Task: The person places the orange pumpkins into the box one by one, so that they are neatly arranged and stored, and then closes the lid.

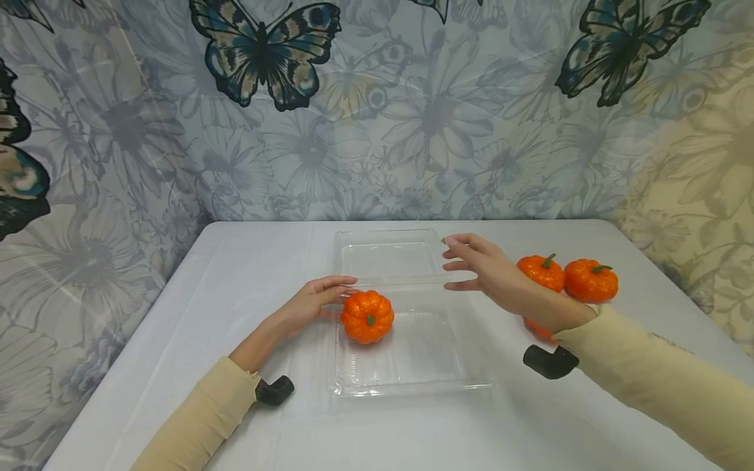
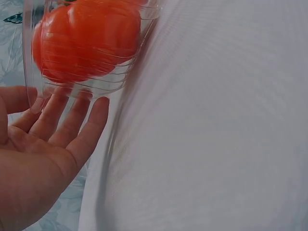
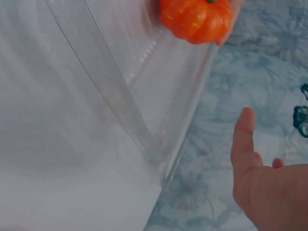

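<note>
A clear plastic hinged container (image 1: 424, 366) lies on the table, its lid (image 1: 389, 258) folded back toward the wall. Inside its left part sits a small orange pumpkin (image 1: 368, 320) with a green stem. My left hand (image 1: 309, 304) is at the container's left side. In the left wrist view its loosely extended fingers (image 2: 70, 122) meet the ribbed wall beside the pumpkin, and the thumb overlaps the rim. Spread fingers show on my right hand (image 1: 485, 268), which hovers by the container's right side near the hinge and holds nothing.
At the right, two orange pumpkins (image 1: 591, 281) stand side by side. Another pumpkin (image 1: 538, 330) is mostly hidden under my right forearm. A white cloth covers the table (image 1: 235, 261); butterfly-patterned fabric (image 1: 424, 131) hangs behind it.
</note>
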Motion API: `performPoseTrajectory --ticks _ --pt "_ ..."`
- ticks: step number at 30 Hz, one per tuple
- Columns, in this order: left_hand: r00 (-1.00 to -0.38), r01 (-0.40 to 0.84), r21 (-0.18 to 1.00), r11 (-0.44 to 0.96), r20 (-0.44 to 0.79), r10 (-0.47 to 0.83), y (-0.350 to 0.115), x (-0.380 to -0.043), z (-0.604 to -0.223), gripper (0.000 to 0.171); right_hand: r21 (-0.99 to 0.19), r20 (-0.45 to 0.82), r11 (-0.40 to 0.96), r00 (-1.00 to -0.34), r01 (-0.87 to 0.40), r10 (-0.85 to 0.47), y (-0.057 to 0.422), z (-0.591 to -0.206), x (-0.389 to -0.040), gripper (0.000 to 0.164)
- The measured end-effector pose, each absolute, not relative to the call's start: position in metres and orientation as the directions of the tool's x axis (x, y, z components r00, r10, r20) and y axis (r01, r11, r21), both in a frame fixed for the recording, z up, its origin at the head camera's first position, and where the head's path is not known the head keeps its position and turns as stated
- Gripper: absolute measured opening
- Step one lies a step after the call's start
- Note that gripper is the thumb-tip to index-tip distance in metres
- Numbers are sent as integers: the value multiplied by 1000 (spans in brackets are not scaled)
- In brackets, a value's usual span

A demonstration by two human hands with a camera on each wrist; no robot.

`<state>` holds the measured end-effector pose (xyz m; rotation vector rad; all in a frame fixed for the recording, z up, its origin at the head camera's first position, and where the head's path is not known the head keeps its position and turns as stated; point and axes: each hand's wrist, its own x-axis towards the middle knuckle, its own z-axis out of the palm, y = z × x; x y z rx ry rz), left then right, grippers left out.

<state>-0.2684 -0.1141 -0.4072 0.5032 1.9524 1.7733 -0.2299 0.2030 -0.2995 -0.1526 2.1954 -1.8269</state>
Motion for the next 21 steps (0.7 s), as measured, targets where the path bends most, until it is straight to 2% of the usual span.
performPoseTrajectory --ticks 5,8,13,21 --pt "-846 -41 993 108 -92 526 -114 -268 -409 41 -987 -155 72 -962 143 -223 228 -290 -234 66" --pt "-850 -47 994 101 -93 518 -115 -269 -410 40 -984 -162 -37 -963 173 -217 247 -285 -234 60" --pt "-850 -48 994 100 -94 518 -116 -269 -412 41 -957 -109 -238 -964 168 -243 289 -288 -235 42" --pt "-850 -55 993 107 -102 518 -116 -270 -411 41 -914 -66 -372 -964 162 -257 352 -307 -229 30"
